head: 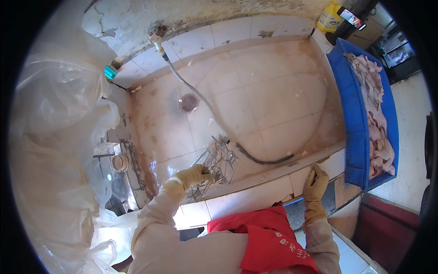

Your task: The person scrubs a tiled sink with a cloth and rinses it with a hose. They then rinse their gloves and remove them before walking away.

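Note:
My left hand (195, 175), in a yellowish rubber glove, grips a tangled bundle of metal wire frames (219, 164) at the near left of a tiled basin (273, 92). The bundle's lower part hangs in the basin, against its near wall. My right hand (316, 183), gloved alike, is at the basin's tiled near rim (303, 178). Its fingers are curled and nothing shows in them; whether they press on the tile I cannot tell. A grey hose (196, 90) runs from a tap (156, 41) towards the wire frames, and a black hose (263, 160) lies to their right.
To the right, a blue plastic crate (354, 130) holds pale raw meat or skins (371, 92). Translucent plastic sheeting (61, 137) hangs at the left. A round drain (189, 103) is in the basin floor. A yellow jug (329, 20) and a phone (352, 17) are at the back right.

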### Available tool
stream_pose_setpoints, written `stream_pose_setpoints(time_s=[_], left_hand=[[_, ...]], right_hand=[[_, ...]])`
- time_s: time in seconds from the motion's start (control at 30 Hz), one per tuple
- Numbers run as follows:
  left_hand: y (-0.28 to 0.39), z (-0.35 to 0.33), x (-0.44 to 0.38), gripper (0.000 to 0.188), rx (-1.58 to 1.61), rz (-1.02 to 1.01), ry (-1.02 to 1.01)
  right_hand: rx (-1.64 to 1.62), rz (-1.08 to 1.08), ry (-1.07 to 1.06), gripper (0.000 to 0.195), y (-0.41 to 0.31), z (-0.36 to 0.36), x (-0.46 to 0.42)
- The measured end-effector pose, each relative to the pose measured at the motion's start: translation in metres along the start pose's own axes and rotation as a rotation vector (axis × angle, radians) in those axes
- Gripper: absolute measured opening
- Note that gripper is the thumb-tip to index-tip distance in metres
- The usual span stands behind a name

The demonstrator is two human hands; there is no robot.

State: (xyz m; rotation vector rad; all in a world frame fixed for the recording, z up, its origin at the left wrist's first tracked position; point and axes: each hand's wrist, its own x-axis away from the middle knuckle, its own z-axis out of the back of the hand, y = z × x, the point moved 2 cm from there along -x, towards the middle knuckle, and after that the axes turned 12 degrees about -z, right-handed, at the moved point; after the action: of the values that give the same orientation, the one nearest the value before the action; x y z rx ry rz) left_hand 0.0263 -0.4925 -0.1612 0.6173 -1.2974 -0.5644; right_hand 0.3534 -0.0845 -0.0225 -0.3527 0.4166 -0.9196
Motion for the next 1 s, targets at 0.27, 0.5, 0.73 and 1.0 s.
stream_pose_setpoints(time_s=[0.27,0.5,0.73,1.0], left_hand=[[0.110,0.031,0.015,0.020,0.252,-0.446,0.428],[0.208,0.048,0.024,0.039,0.098,-0.484,0.634],[0.233,0.029,0.023,0.041,0.071,-0.463,0.703],[0.235,-0.017,0.025,0.037,0.076,-0.548,0.665]], right_hand=[[-0.013,-0.047,-0.071,0.023,0.003,0.000,-0.001],[0.017,-0.030,-0.033,0.023,0.009,0.001,0.003],[-0.050,-0.077,-0.042,0.021,0.012,0.008,0.004],[0.001,-0.019,-0.111,0.023,0.022,0.002,0.004]])
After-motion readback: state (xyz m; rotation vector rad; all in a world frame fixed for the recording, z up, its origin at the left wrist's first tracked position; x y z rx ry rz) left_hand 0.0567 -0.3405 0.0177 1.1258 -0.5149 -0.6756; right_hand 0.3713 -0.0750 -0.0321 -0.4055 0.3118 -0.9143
